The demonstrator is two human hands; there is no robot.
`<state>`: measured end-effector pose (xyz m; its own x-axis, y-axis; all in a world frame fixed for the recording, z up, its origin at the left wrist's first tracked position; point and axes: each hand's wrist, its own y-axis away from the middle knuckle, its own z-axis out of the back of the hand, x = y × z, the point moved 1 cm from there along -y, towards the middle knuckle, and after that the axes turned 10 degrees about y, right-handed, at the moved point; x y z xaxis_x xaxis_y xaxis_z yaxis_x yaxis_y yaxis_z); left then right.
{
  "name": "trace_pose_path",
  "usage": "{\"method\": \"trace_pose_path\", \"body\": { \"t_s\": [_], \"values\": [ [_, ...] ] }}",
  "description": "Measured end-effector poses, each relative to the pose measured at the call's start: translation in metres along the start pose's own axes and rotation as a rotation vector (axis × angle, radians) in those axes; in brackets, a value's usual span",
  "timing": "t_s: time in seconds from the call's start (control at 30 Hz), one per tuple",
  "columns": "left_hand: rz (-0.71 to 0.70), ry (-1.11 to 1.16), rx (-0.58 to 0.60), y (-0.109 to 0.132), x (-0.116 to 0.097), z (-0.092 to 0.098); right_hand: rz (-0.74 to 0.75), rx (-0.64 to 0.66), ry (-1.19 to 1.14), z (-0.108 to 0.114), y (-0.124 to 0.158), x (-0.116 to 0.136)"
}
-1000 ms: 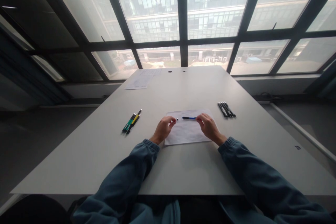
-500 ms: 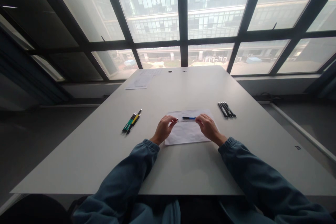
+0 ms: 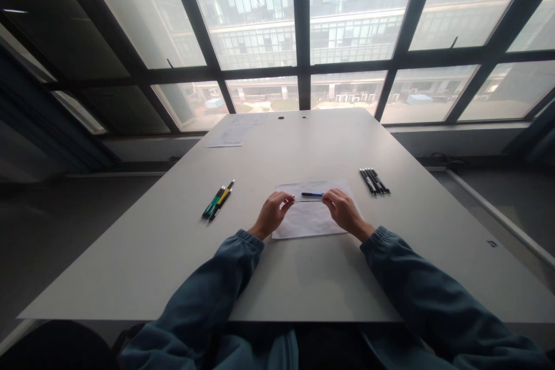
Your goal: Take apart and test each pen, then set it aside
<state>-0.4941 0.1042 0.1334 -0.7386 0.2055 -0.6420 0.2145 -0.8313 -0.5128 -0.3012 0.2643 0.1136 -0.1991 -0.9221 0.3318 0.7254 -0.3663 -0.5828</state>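
Over a white sheet of paper [image 3: 310, 222], both hands are closed in a pinch. A thin dark rod that looks like a pen refill [image 3: 309, 202] spans the gap between them. Its left end meets the fingertips of my left hand [image 3: 272, 211], where a tiny pale bit also shows, too small to make out. The right end runs into the pinch of my right hand [image 3: 342, 209]. Just behind the rod, a blue pen [image 3: 311, 194] with a dark end lies crosswise on the paper, its right end close to my right fingers.
Several green, yellow and black pens [image 3: 217, 202] lie together on the left of the white table [image 3: 312, 277]. A row of black pens [image 3: 374, 181] is on the right. Printed sheets [image 3: 229, 133] lie at the far left, and large windows [image 3: 347, 17] stand beyond.
My left fingertips have shifted very slightly, and the dark rod shows a little more clearly between the hands. The pens and paper stay in place.
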Motion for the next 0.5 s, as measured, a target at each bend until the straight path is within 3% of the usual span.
{"method": "trace_pose_path", "body": {
  "t_s": [0.5],
  "values": [
    [-0.055,-0.031,0.001,0.0008,0.0025,-0.0032,0.042,0.006,-0.022,-0.0002,0.0004,0.002]
  ]
}}
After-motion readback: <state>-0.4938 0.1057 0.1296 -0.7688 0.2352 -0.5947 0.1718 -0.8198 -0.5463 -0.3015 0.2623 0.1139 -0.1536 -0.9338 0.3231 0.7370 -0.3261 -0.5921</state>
